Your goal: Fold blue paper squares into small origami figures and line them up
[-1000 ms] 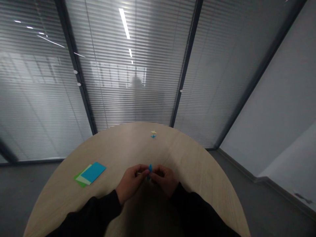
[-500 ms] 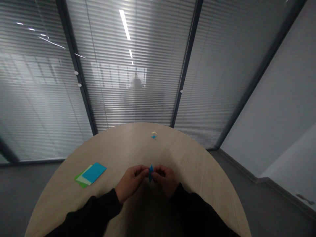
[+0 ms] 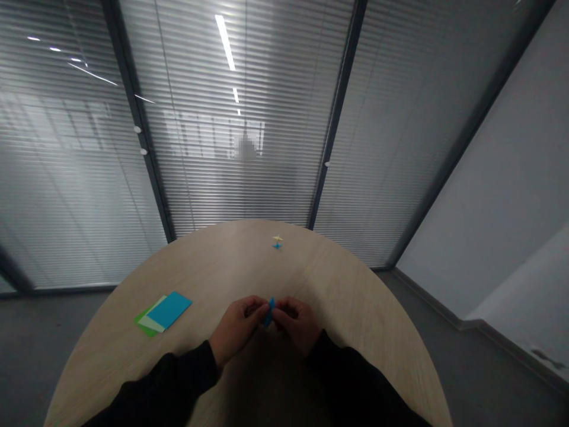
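Note:
A small piece of folded blue paper is pinched between my two hands over the near middle of the table. My left hand grips it from the left with thumb and forefinger. From the right, my right hand holds it the same way. The fingertips cover part of the paper, and its upper end points away from me. Farther off lie a small folded yellow paper figure and a small folded blue paper figure, close together.
Sheets of blue paper, pale green and green paper overlap at the left of the round wooden table. Behind its far edge stands a glass partition with blinds. A white wall rises on the right.
The folded blue paper has tilted slightly, its lower end shifting left. Both hands keep their pinch and have hardly moved.

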`<state>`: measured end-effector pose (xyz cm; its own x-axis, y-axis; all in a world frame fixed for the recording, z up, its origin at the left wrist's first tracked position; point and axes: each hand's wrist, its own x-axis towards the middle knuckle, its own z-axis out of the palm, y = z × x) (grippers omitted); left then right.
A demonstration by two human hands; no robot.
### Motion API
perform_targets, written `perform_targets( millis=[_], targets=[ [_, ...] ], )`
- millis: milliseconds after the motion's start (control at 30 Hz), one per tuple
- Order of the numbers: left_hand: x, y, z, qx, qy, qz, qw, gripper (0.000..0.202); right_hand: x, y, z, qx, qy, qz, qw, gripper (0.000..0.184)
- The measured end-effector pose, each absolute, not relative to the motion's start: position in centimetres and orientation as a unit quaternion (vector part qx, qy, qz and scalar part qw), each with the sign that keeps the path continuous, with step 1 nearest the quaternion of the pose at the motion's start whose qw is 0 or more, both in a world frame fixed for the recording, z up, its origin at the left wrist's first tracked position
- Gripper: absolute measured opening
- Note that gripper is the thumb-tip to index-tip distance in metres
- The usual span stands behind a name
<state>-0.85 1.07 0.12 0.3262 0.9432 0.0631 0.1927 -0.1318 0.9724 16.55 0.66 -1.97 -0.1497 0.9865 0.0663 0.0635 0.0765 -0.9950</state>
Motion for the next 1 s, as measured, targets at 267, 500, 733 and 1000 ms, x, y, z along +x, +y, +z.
perform_targets(
  millis=[267,500,733,1000],
  targets=[
    [-0.93,1.04,0.28,0.644,0.439,0.384,0.495,0.037,16.43,0.52,-1.97,-0.466,-0.568,0.489,0.47,0.029],
    [-0.9,1.31,-0.62,0.63,0.425,0.395,0.516,0.035,16.47,0.25,-1.17,-0.462,-0.616,0.437,0.465,0.027],
    [-0.87,1.02,-0.02,0.633,0.426,0.399,0.509,0.036,16.36,0.35,-1.7,-0.47,-0.605,0.455,0.454,0.03],
    [-0.81,1.0,0.01,0.638,0.412,0.407,0.508,0.036,16.88,0.38,-1.46,-0.465,-0.642,0.424,0.438,0.026]
  ],
)
